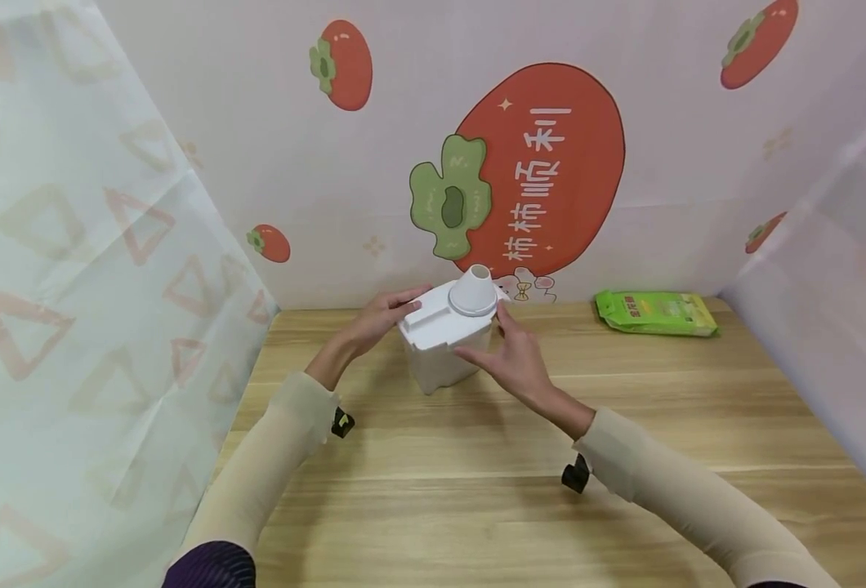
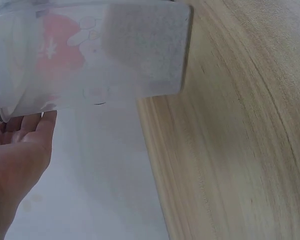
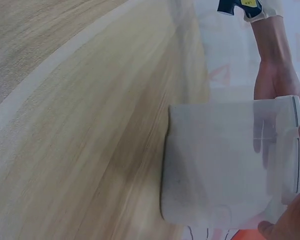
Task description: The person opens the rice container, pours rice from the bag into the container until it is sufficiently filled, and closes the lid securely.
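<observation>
A translucent white plastic storage container stands on the table near the back wall. Its white lid carries a cone-shaped spout pointing up. My left hand holds the lid's left and back edge, fingers over the far side. On the opposite side, my right hand grips the lid corner, thumb at the front and fingers near the spout. The left wrist view shows the see-through container with the left hand at its lid end. In the right wrist view, the right hand touches the lid rim.
A green and yellow packet lies at the table's back right. The wood-grain table meets a back wall printed with persimmons. Patterned sheets hang along the left and right sides. Small black devices sit at both wrists.
</observation>
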`<state>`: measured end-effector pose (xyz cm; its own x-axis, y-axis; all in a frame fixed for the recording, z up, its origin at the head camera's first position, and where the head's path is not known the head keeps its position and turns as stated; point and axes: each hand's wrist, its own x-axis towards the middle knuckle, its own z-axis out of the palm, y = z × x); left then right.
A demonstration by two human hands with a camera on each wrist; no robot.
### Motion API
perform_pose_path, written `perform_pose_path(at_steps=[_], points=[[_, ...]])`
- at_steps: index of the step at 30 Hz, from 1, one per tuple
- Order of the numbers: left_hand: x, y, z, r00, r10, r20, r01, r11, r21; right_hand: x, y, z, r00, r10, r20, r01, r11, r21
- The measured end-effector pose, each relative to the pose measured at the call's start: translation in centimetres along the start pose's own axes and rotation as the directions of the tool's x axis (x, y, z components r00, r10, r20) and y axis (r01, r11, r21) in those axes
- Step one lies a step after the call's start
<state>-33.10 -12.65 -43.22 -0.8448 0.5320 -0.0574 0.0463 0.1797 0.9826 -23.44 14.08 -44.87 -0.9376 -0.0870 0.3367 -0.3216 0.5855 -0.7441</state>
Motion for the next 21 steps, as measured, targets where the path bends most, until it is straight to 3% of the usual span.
perform_pose_path(at_steps=[5, 10, 15, 21], points=[[-0.5, 0.1, 0.4, 0.999, 0.043, -0.028, -0.039, 0.992, 0.12, 0.6, 0.1, 0.2, 1.0, 0.007, 0.001, -0.007, 1.0, 0.02], [-0.9, -0.1, 1.2, 0.989, 0.137, -0.059, -0.118, 0.958, 0.26, 1.1, 0.6, -0.1, 0.999, 0.022, 0.039, -0.024, 0.999, 0.035], [-1.2, -0.3, 1.9, 0.975, 0.19, -0.116, -0.136, 0.919, 0.37, 2.1, 1.3, -1.0, 0.989, 0.016, 0.149, -0.031, 0.995, 0.096], [-1.8, -0.3, 3.0, 0.959, 0.221, -0.175, -0.134, 0.902, 0.41, 3.8, 2.7, -2.6, 0.953, -0.02, 0.302, -0.036, 0.984, 0.177]])
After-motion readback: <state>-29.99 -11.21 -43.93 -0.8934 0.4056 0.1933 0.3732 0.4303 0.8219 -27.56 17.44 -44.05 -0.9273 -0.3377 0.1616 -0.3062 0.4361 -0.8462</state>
